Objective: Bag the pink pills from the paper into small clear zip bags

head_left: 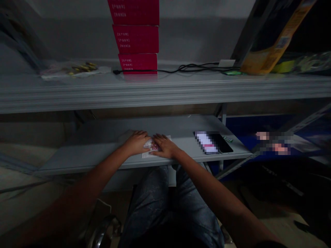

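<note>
On the grey lower shelf, a small clear plastic bag of reddish-brown beads (154, 145) lies between my two hands. A white sheet of paper (147, 155) shows beneath it. My left hand (137, 142) rests palm down at the bag's left side, fingers stretched forward and thumb touching the plastic. From the right, my right hand (165, 146) lies flat over the bag's edge, its fingers spread and its thumb near the beads. The undersides of both hands are hidden. What looks like clear plastic also shows faintly left of my left hand.
A lit phone (206, 142) and a dark phone (222, 143) lie to the right. The upper shelf (165, 91) overhangs, carrying red boxes (138, 63), a black cable (181, 70) and a yellow-and-dark package (271, 48). Another person's blurred hands (280, 148) are at far right.
</note>
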A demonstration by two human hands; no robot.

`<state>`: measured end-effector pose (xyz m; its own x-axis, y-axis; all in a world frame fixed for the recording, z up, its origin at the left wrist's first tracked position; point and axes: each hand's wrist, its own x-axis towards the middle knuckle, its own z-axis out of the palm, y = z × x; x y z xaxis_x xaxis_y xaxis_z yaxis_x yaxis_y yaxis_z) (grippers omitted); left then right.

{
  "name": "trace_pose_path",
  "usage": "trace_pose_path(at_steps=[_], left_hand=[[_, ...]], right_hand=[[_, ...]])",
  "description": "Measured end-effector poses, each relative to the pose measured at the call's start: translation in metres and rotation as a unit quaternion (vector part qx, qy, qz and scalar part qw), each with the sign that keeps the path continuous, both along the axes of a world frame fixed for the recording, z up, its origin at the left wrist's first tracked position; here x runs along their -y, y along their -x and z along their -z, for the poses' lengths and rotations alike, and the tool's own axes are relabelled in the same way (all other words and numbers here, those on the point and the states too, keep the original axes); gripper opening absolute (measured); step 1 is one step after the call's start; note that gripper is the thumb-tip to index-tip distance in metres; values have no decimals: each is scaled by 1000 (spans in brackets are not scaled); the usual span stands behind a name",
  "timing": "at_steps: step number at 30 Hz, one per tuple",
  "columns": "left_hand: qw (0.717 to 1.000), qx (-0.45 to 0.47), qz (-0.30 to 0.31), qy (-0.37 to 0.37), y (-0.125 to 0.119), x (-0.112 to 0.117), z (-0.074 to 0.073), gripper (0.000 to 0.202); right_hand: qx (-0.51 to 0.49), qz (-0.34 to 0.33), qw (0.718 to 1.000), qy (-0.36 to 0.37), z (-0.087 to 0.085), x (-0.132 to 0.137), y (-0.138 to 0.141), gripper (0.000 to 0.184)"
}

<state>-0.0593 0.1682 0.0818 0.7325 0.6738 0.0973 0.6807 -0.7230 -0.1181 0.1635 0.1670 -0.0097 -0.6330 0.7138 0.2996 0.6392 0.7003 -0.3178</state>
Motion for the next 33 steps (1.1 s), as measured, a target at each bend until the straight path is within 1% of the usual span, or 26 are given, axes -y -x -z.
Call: trace_pose_path(at_steps=[6, 8, 10, 12, 14, 17, 19, 21, 22, 24, 26, 29, 31, 32, 33], left_hand=[[999, -34, 1, 3, -3, 0, -6, 37], [1000, -26, 7, 7, -1, -2, -6, 38], [1000, 3, 14, 21, 2, -6, -4, 38], [997, 49, 16, 52, 5, -11, -3, 35], [990, 102, 14, 100, 9, -17, -3, 33], [964, 181, 2, 194, 13, -25, -5, 35], [939, 232, -23, 254, 15, -29, -6, 37], [901, 294, -62, 314, 16, -31, -6, 39], [874, 327, -83, 350, 16, -31, -6, 41], [809, 389, -118, 424, 16, -30, -5, 47], [750, 434, -135, 481, 16, -27, -6, 50], [685, 484, -145, 524, 18, -24, -10, 51], [659, 507, -153, 534, 19, -22, -13, 52], [655, 514, -157, 531, 21, -22, -14, 53], [658, 516, -161, 524, 22, -23, -15, 54]], right_hand=[[1, 10, 1000, 11, -1, 2, 0, 93], [-1, 10, 1000, 15, -3, 3, 0, 93], [0, 6, 1000, 15, -4, 4, 0, 93], [2, 7, 1000, 13, -5, 4, 0, 93], [2, 9, 1000, 10, -5, 5, 0, 91], [2, 3, 1000, 6, -7, 5, 0, 87], [3, -1, 1000, 4, -8, 6, -1, 85], [3, -1, 1000, 2, -10, 7, -1, 81], [2, 0, 1000, 1, -11, 8, -1, 80], [1, 1, 1000, 2, -12, 8, -1, 79], [-1, 3, 1000, 5, -11, 8, -1, 79], [-5, 9, 1000, 11, -9, 7, 0, 77], [-8, 13, 1000, 15, -8, 7, -1, 78], [-10, 13, 1000, 17, -7, 6, -1, 79], [-11, 14, 1000, 18, -7, 6, -1, 80]])
